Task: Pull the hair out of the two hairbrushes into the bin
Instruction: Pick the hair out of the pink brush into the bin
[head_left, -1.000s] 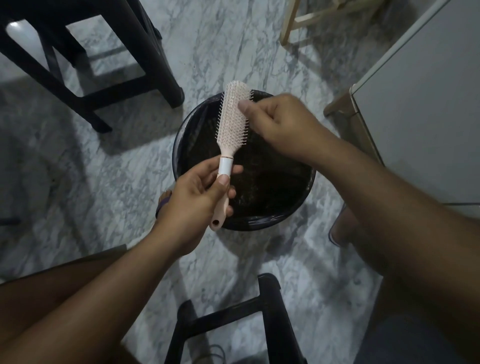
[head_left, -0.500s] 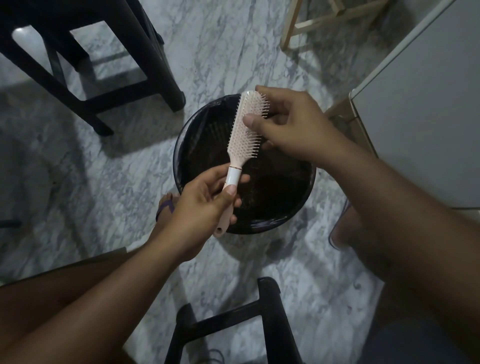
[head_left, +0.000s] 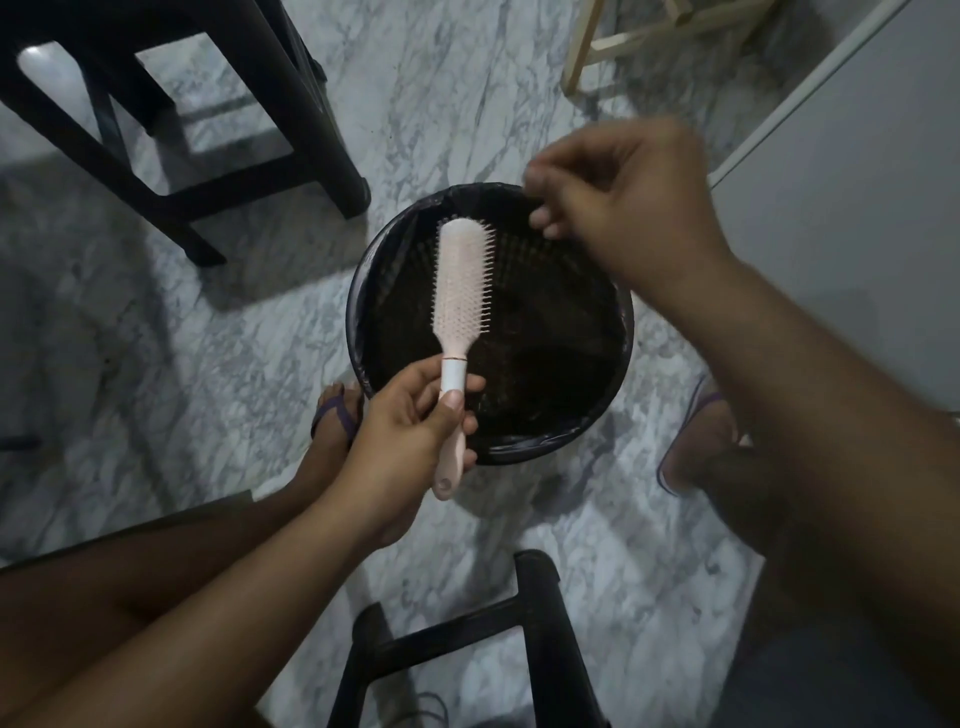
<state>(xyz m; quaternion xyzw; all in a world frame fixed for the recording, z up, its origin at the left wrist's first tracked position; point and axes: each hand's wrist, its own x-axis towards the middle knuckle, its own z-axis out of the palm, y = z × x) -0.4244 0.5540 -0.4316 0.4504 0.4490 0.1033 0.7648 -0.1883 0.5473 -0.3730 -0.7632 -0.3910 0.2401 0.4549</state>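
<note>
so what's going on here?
A person's left grip holds a pink hairbrush by its handle, with the head above a black bin. The right grip hangs apart from the brush over the bin's far rim, fingers curled and blurred. Whether it pinches hair can't be told. Only one brush shows.

Marble floor (head_left: 441, 104); black stool (head_left: 311, 130) upper left; pale wooden frame (head_left: 577, 52) top; white cabinet (head_left: 857, 182) right; purple sandal (head_left: 335, 415).

The left hand (head_left: 410, 441) grips the handle of a pink hairbrush (head_left: 460, 280), holding it over a black lined bin (head_left: 524, 457) on the marble floor (head_left: 208, 389); the bristles face right; the right hand (head_left: 623, 208), blurred, fingers curled, hovers above the bin's far rim, apart from the brush; whether it pinches hair cannot be told.
</note>
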